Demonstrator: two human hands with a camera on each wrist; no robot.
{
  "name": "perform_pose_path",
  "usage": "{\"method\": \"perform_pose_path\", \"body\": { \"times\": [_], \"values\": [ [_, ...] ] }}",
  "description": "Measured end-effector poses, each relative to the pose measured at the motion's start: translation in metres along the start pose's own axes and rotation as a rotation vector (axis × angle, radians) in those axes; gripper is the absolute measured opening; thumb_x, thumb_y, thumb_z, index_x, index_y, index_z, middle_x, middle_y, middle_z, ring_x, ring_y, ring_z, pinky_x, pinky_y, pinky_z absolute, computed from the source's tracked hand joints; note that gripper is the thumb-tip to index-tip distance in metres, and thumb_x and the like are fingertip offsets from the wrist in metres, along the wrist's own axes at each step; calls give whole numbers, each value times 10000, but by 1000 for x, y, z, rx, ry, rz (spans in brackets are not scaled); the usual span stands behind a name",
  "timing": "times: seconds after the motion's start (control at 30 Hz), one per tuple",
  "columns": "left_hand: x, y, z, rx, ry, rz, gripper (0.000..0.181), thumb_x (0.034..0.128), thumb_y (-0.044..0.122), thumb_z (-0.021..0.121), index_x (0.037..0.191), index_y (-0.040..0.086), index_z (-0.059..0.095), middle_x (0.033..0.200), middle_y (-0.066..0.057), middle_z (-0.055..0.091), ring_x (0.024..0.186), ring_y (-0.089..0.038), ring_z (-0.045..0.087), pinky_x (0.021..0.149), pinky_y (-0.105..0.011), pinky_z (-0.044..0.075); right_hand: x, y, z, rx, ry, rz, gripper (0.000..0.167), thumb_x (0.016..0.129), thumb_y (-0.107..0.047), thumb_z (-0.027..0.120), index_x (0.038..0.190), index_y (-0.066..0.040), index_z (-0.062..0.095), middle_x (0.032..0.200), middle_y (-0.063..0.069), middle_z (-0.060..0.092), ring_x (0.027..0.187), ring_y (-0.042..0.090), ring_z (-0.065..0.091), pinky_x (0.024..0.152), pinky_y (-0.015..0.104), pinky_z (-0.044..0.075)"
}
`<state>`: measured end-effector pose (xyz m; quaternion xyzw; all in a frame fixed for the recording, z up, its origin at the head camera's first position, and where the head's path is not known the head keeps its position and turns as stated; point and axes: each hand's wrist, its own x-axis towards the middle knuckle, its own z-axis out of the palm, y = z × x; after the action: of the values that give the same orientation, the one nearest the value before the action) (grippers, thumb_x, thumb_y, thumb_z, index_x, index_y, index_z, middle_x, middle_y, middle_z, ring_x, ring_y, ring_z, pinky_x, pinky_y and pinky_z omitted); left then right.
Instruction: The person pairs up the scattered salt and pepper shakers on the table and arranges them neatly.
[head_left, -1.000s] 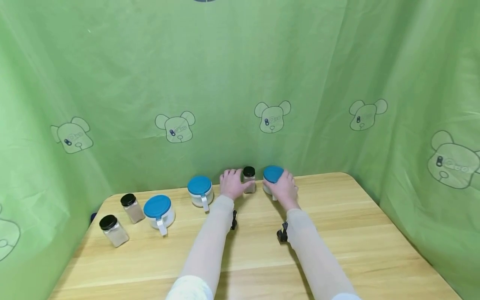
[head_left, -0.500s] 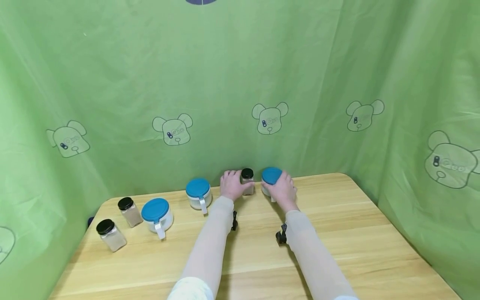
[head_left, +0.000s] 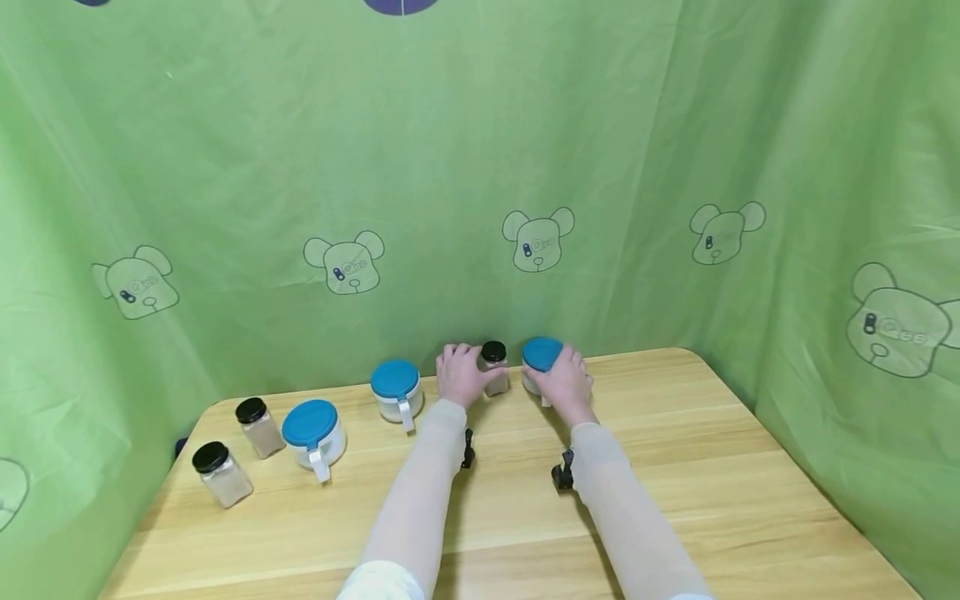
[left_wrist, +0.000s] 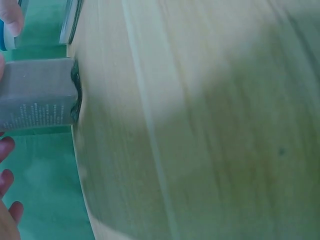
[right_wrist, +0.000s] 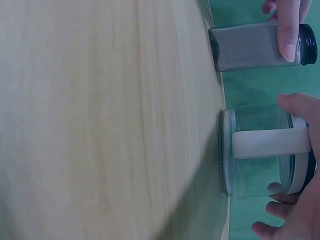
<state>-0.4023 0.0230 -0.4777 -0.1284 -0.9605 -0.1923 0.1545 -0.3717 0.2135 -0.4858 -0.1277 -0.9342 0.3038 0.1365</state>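
At the table's back edge my left hand (head_left: 461, 377) holds a square jar with a black lid (head_left: 495, 380) between thumb and fingers. The right wrist view has the left thumb laid over this upright jar (right_wrist: 245, 47) below its lid. In the left wrist view the jar (left_wrist: 40, 95) has several fingertips beside it. My right hand (head_left: 567, 385) grips a round clear jar with a blue lid (head_left: 540, 354), just right of the square one, a gap between them. Its white handle (right_wrist: 267, 143) faces the near side; the right thumb and fingers (right_wrist: 281, 210) are around the lid end.
Left of my hands stand two more blue-lidded jars, one near the back edge (head_left: 395, 380) and one farther left (head_left: 311, 423). Two black-lidded jars stand at the far left, one behind (head_left: 262, 433), one nearer (head_left: 227, 483). A green curtain (head_left: 442, 167) hangs around the wooden table (head_left: 675, 483).
The head view has tilted slightly, so the scene sits a little lower and farther left. My left hand has shifted slightly leftward, and the square jar a little toward the near side. The right hand keeps its hold.
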Motion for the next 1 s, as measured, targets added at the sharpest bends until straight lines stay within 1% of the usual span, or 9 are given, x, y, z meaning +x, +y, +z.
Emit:
{"method": "perform_pose_path", "body": {
  "times": [0.17,0.4,0.67,0.83,1.0],
  "values": [
    [-2,1,1,2,31,-2,761,759,729,632,1273,167,649,1270,-13,646,1139,-235,492,987,-413,409,0,-1,-3,0,3,-6,999,800,-547,712,1452,57,256,1407,313,415,1297,463,418,1036,638,361],
    [-2,-2,4,-28,46,-14,736,751,696,675,1255,160,661,1260,7,652,1172,-226,484,995,-414,398,1,-4,-5,-5,-12,-1,989,788,-533,733,1428,75,286,1387,320,435,1285,468,427,1050,625,365],
    [-5,-4,5,-50,83,-4,734,741,712,670,1219,155,685,1228,5,670,1223,-236,474,1027,-426,380,2,-2,-5,9,-20,24,979,796,-521,731,1418,92,287,1374,331,426,1279,475,418,1067,606,371],
    [-6,-5,4,-44,97,8,744,742,739,641,1212,165,689,1223,11,673,1241,-242,467,1038,-428,378,1,-1,-8,36,-4,23,975,796,-495,741,1422,93,280,1373,336,418,1272,486,416,1066,611,381],
    [-6,-6,4,-79,130,24,711,733,686,700,1198,147,694,1212,-4,677,1230,-254,467,1042,-442,370,-2,0,-12,62,10,15,991,783,-483,757,1441,74,268,1392,325,408,1287,478,404,1072,620,376]
  ]
}}
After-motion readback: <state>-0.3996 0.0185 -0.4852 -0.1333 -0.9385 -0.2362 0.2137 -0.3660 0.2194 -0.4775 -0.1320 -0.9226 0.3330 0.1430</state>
